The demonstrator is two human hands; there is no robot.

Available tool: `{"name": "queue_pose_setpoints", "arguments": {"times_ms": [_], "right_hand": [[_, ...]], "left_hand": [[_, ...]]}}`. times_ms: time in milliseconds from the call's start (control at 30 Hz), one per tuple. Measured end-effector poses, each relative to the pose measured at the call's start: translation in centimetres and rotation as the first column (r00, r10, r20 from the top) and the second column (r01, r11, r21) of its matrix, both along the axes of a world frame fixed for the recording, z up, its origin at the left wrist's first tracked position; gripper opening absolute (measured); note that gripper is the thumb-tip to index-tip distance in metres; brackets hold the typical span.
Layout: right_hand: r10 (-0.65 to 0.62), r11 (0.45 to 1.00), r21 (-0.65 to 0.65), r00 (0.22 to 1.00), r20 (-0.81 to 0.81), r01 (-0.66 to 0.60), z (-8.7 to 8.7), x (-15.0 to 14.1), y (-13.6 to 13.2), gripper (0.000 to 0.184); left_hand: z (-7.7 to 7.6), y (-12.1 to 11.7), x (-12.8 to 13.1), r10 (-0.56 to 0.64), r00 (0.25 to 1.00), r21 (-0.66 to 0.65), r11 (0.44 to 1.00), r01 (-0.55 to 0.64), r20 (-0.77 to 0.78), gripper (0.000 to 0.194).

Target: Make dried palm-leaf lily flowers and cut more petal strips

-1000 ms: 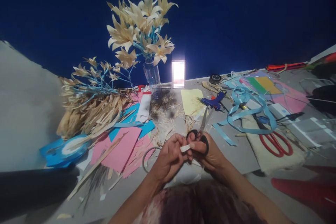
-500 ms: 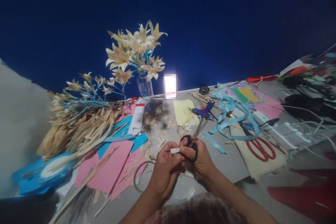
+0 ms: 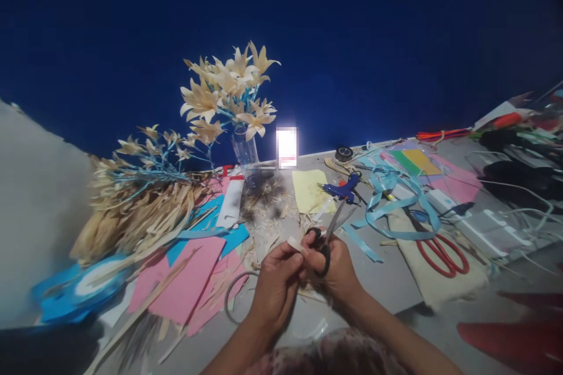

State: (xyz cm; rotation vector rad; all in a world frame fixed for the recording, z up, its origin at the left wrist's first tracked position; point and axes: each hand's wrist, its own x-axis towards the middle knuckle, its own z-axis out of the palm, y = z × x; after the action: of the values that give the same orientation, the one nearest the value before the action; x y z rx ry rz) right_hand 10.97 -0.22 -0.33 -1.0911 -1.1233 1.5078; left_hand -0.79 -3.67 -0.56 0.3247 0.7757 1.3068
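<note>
Between the fingertips of my left hand (image 3: 279,272) is a small cream strip (image 3: 295,244), perhaps dried husk, pinched between thumb and fingers. My right hand (image 3: 338,266) holds black-handled scissors (image 3: 324,261), their blades pointing up and away from me. The right thumb and fingertips meet the left ones at the strip's lower end. Both hands are close together, low in the middle of the view. Just beyond the blades lies a blue glue gun (image 3: 345,188) on the table.
A glass vase (image 3: 246,152) of cream flowers (image 3: 229,82) stands at the back. Dried husks (image 3: 145,211) and pink paper (image 3: 189,275) lie left. Light blue ribbon (image 3: 373,211), red-handled scissors (image 3: 444,255) and a white power strip (image 3: 495,231) are on the right.
The cream strip has turned from lying nearly level to slanting upward in my fingers. The right hand still holds the scissors. The view has shifted slightly.
</note>
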Motion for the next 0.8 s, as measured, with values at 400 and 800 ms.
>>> {"name": "queue_pose_setpoints", "arguments": {"times_ms": [400,800], "right_hand": [[0.519,0.854,-0.038,0.849,0.1,-0.518,-0.4,1.2,-0.6,0.054],[0.533,0.846,-0.11,0.836,0.132,-0.522,-0.8,0.4,-1.1,0.061]], "left_hand": [[-1.0,-0.3,-2.5,0.218,0.903,0.051,0.975,-0.215,-0.371,0.026],[-0.8,-0.2,-2.5,0.266,0.851,0.073,0.962,-0.262,-0.453,0.027]]}}
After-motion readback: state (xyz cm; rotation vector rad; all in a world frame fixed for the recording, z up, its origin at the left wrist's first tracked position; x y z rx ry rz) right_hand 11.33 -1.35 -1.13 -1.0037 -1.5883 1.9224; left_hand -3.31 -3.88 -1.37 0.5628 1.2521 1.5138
